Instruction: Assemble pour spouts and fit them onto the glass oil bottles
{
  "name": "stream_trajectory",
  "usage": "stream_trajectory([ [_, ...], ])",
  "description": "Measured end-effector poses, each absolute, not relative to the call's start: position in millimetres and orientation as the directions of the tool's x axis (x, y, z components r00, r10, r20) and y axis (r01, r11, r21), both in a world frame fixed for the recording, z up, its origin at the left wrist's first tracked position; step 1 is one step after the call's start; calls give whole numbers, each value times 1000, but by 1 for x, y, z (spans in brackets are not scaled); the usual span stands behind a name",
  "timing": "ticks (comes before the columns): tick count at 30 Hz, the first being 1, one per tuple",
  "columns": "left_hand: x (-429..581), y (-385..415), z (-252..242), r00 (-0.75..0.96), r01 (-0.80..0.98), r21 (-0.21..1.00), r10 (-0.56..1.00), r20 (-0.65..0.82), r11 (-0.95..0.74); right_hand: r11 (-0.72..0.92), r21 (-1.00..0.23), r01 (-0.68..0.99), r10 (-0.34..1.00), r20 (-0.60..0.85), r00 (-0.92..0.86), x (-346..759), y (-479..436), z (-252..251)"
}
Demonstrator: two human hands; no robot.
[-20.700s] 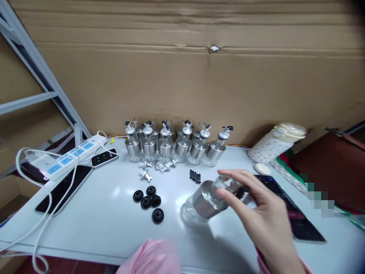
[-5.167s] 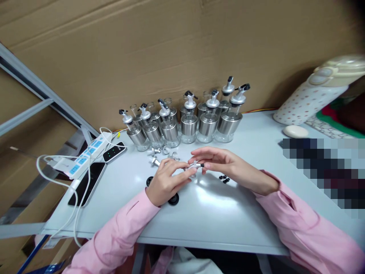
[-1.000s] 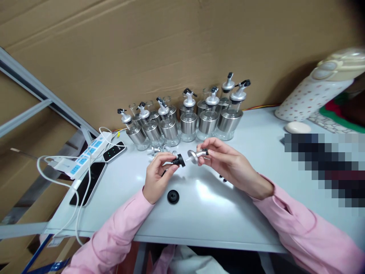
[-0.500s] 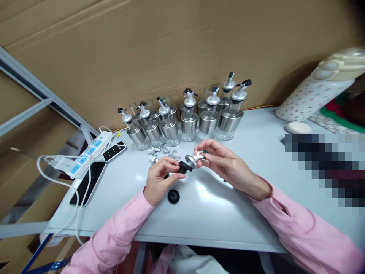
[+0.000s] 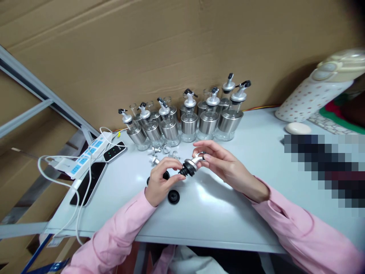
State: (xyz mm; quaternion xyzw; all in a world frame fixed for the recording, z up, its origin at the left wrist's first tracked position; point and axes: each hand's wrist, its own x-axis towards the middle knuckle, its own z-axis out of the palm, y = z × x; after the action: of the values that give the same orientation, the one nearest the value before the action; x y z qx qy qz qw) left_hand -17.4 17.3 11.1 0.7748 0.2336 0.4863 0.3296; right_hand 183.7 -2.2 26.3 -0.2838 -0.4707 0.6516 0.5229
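Observation:
Between my hands is a silver pour spout (image 5: 196, 160) with a ribbed black stopper (image 5: 188, 168) seated against its flange. My right hand (image 5: 225, 161) pinches the spout's narrow end. At the stopper's ribbed tip, the thumb and fingers of my left hand (image 5: 162, 180) are closed round it. A round black stopper part (image 5: 173, 196) lies on the table just below my left hand, and more black pieces sit partly hidden behind that hand. Several loose silver spout pieces (image 5: 155, 150) are scattered beyond it.
Glass bottles with steel bands (image 5: 189, 123) stand in rows along the cardboard wall, several topped with spouts. To the left are a power strip (image 5: 91, 150), a phone (image 5: 90, 184) and white cables. A dotted flask (image 5: 302, 97) and a white oval object (image 5: 298, 128) are on the right.
The black stopper and the silver spout, tilted and partly apart before, now sit together in line. My left hand has shifted slightly, uncovering more of the black pieces behind it.

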Motion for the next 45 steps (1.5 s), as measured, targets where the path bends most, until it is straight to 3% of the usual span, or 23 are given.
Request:
stream_trajectory([
  [4,-17,18,7,429,45,722,666,610,-691,-18,-910,-413,943,122,-309,184,-2,25],
  [9,-15,18,3,506,-56,814,687,522,-577,-71,-906,-417,939,81,-335,184,-1,24],
  [16,-19,15,16,729,97,788,582,360,-609,-87,-924,-372,920,69,-387,184,-3,20],
  [45,-17,10,10,737,136,709,549,394,-692,-166,-903,-395,908,17,-419,185,-3,18],
])
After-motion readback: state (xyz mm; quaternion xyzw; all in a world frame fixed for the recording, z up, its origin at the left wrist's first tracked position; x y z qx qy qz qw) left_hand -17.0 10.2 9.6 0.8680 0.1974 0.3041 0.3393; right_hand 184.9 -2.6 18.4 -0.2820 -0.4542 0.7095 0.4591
